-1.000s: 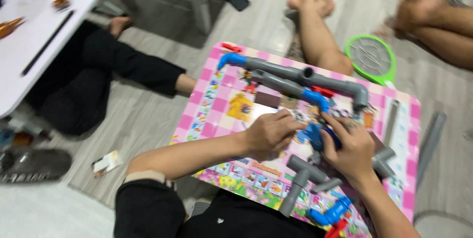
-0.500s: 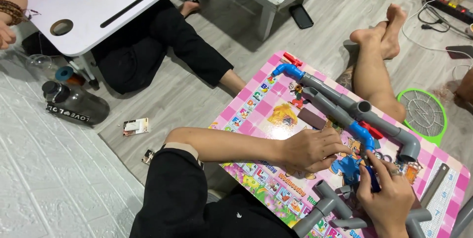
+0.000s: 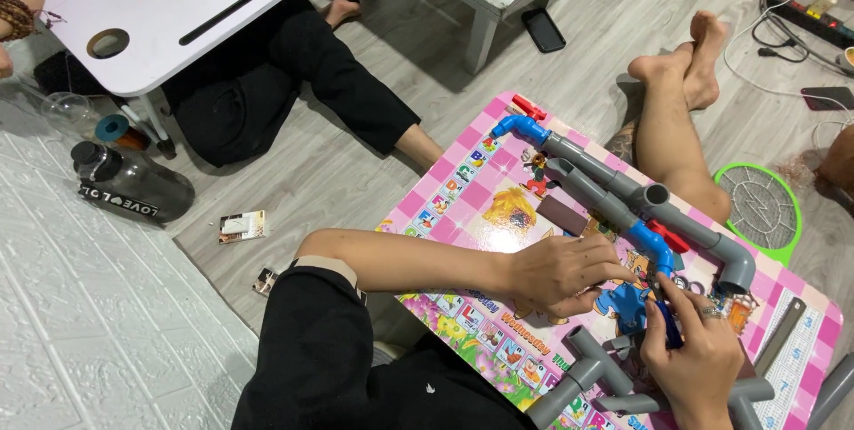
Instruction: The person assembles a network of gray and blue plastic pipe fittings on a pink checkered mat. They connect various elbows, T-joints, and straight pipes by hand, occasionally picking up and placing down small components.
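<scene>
Blue fitting (image 3: 665,321) — small, dark blue plastic piece, held above the pink counter (image 3: 463,190) near its right half, just below the blue elbow (image 3: 656,248) of the pipe run. My right hand (image 3: 698,354) grips it, fingers curled round it, a ring on one finger. My left hand (image 3: 556,272) lies beside it, loosely curled, fingertips touching small parts at the same spot; whether it pinches anything I cannot tell.

Grey pipe assembly (image 3: 614,183) — long grey tubes running diagonally across the counter, from a blue elbow with a red handle (image 3: 528,108) at the far corner to a grey elbow (image 3: 735,263) at the right. A second red handle (image 3: 667,236) sits mid-run.

Grey tee pieces (image 3: 587,368) — loose, near edge, close under my right hand.

Counter top — pink checked, printed with cartoon pictures.

Surroundings — green racket-shaped swatter (image 3: 763,209) on the floor beyond; another person's bare legs (image 3: 669,119) just beside the counter; white folding table (image 3: 178,12); dark bottle (image 3: 129,185) lying on the floor.
</scene>
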